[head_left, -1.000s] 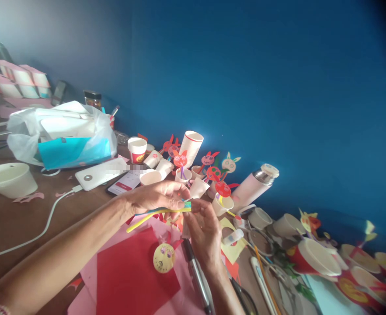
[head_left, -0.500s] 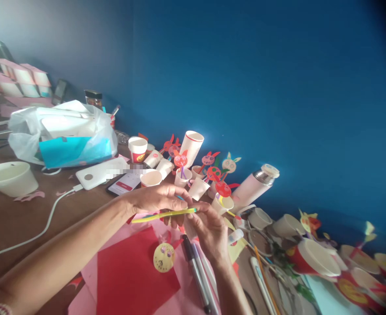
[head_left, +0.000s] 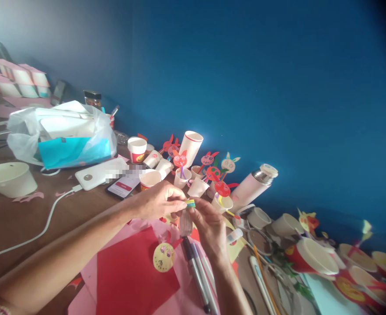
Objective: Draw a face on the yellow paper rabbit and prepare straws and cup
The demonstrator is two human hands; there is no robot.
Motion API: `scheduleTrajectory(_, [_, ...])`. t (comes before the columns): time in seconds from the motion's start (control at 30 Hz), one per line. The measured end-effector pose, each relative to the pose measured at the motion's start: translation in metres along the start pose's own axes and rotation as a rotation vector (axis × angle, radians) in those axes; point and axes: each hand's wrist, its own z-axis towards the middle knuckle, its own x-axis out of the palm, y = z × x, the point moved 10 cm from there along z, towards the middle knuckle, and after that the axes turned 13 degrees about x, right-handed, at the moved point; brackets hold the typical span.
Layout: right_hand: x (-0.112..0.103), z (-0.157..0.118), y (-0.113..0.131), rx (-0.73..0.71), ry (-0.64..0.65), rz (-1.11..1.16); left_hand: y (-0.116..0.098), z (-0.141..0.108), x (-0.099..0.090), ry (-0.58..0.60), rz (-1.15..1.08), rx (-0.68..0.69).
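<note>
A yellow and blue-green paper strip (head_left: 190, 204) is pinched between my two hands above the pink and red paper. Its short folded end shows at the fingertips; the rest is hidden by the fingers. My left hand (head_left: 160, 200) grips it from the left, thumb pressed against fingers. From the right, my right hand (head_left: 211, 225) pinches the same strip. Just below lies a round yellow paper face (head_left: 164, 257) with drawn eyes and dots, on a red sheet (head_left: 130, 271). Several marker pens (head_left: 196, 273) lie under my right wrist.
Behind my hands stand paper cups (head_left: 182, 177) with red paper rabbit heads and a pink thermos (head_left: 253, 186). Left are a phone (head_left: 123, 183), a white power bank (head_left: 97, 174) with cable and a plastic bag (head_left: 61, 135). More cups (head_left: 317, 258) crowd the right.
The long yellow strip that stretched leftward under my left hand no longer shows at length; only a short folded piece is visible. My left fingertips have come down to meet the right ones.
</note>
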Motion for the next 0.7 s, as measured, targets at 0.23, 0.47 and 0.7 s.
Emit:
scheduleTrajectory(0.23, [0.008,0.002,-0.003,-0.002,0.023,0.005,0.001,-0.001,-0.006,0.028,0.162,-0.014])
scheduleTrajectory(0.47, [0.011,0.005,-0.011,0.075,0.047,-0.048,0.001,-0.002,-0.006,0.029,0.233,-0.054])
scheduleTrajectory(0.7, [0.006,0.003,-0.008,0.068,0.042,-0.023,-0.001,-0.001,-0.008,0.005,0.215,-0.029])
